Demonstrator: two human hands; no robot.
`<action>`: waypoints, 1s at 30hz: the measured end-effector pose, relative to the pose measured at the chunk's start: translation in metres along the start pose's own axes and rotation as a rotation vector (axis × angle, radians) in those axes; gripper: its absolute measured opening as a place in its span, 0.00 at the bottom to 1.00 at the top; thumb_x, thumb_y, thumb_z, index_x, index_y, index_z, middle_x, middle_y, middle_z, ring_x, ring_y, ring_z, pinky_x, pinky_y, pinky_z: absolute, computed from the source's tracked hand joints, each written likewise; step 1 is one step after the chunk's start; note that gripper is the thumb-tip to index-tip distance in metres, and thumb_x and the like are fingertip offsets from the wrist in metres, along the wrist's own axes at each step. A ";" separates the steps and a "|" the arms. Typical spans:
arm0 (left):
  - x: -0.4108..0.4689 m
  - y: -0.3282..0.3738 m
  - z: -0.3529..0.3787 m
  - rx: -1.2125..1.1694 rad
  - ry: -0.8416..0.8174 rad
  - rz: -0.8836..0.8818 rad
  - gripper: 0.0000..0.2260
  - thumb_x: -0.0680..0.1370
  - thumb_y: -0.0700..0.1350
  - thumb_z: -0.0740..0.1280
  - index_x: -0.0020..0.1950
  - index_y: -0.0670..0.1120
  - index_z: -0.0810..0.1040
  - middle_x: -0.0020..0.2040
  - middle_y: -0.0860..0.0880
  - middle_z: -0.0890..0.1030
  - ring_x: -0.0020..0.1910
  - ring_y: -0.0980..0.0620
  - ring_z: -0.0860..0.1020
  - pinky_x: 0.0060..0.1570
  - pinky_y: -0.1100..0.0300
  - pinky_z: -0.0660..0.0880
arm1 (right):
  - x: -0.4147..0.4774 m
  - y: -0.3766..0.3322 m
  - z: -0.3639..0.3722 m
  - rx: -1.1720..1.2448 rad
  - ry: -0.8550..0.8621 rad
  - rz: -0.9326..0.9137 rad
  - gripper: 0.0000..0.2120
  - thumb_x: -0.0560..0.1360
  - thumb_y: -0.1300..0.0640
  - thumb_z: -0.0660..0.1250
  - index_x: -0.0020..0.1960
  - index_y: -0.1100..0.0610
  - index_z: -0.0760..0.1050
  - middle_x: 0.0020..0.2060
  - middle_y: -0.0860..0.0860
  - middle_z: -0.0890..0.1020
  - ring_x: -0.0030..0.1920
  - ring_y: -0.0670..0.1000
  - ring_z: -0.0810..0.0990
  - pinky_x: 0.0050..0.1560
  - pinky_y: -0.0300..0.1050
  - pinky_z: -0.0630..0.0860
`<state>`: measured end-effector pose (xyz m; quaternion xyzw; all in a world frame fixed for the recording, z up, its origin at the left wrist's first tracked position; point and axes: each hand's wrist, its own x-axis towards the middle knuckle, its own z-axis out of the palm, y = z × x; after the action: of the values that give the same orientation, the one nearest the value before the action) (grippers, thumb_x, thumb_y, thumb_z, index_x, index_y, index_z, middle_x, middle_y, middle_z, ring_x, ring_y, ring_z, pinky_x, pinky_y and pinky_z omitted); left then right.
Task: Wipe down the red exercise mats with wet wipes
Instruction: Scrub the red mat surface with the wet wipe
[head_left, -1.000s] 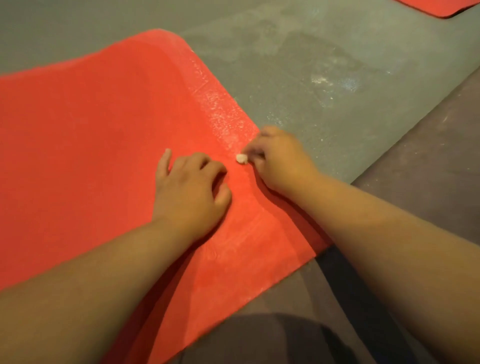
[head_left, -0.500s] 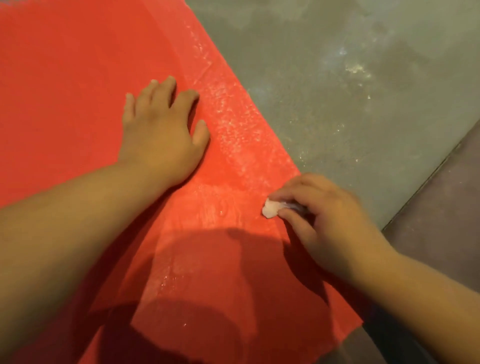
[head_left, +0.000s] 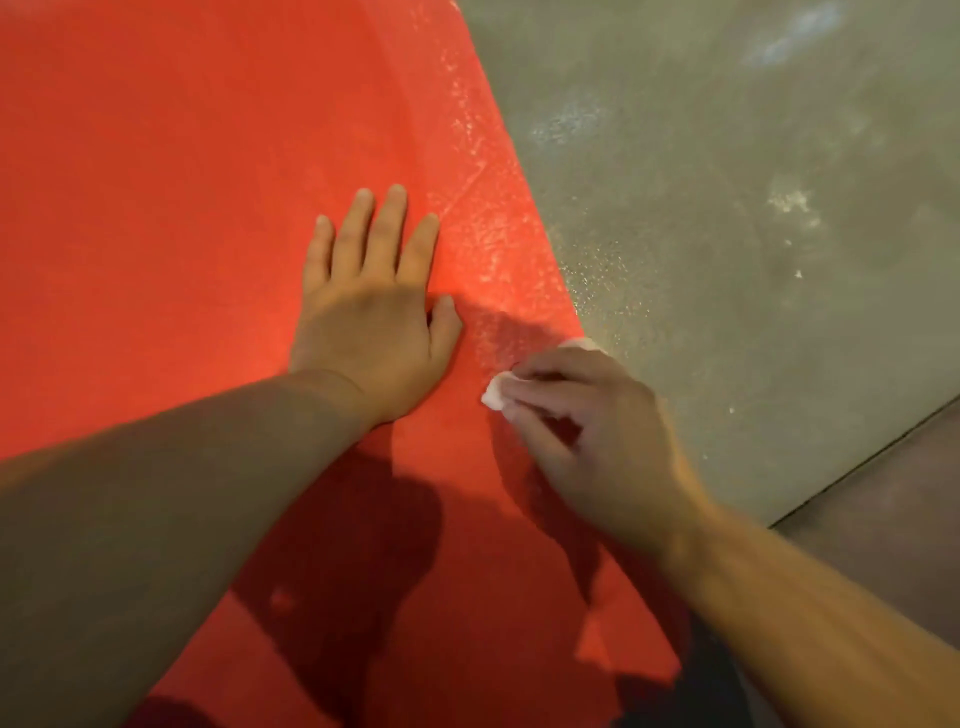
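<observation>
A red exercise mat (head_left: 182, 218) fills the left and middle of the view, lying on the floor. My left hand (head_left: 371, 312) lies flat on it with straight fingers, pressing it down. My right hand (head_left: 587, 436) sits at the mat's right edge, fingers curled round a small white wet wipe (head_left: 493, 393) held against the mat. A bit of the wipe also shows past my knuckles over the floor. A wet, glistening streak runs along the mat's right border above my hands. My shadow covers the mat's near part.
Grey concrete floor (head_left: 727, 208) with pale scuffs and damp speckles lies right of the mat. A darker brown floor strip (head_left: 893, 509) starts at the lower right behind a straight seam.
The view has come closer to the mat. My left hand has flattened, its fingers now straight. My right hand with the wipe has slid to the mat's right edge.
</observation>
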<state>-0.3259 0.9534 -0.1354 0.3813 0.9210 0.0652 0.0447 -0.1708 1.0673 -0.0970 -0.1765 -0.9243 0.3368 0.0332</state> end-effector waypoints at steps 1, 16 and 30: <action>0.002 0.001 -0.001 -0.003 -0.016 -0.009 0.30 0.75 0.56 0.53 0.75 0.44 0.63 0.77 0.41 0.58 0.76 0.40 0.55 0.74 0.42 0.48 | 0.003 0.002 -0.002 -0.008 -0.030 -0.012 0.07 0.74 0.60 0.69 0.50 0.53 0.83 0.46 0.49 0.82 0.48 0.49 0.78 0.53 0.34 0.70; 0.003 0.004 -0.007 0.020 -0.054 -0.009 0.30 0.74 0.54 0.56 0.73 0.42 0.66 0.76 0.40 0.61 0.75 0.39 0.58 0.72 0.40 0.53 | 0.016 0.014 -0.020 -0.020 -0.263 -0.209 0.05 0.75 0.60 0.68 0.48 0.55 0.83 0.44 0.51 0.79 0.45 0.52 0.79 0.47 0.48 0.77; 0.005 0.000 -0.008 0.001 -0.055 0.000 0.28 0.75 0.51 0.57 0.73 0.43 0.66 0.76 0.41 0.61 0.75 0.40 0.58 0.72 0.41 0.52 | 0.023 0.007 -0.013 0.012 -0.177 -0.104 0.07 0.76 0.61 0.66 0.48 0.54 0.83 0.44 0.50 0.79 0.46 0.49 0.77 0.49 0.40 0.73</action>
<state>-0.3303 0.9561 -0.1279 0.3829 0.9196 0.0543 0.0698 -0.1875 1.0887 -0.0928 -0.0976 -0.9294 0.3546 -0.0303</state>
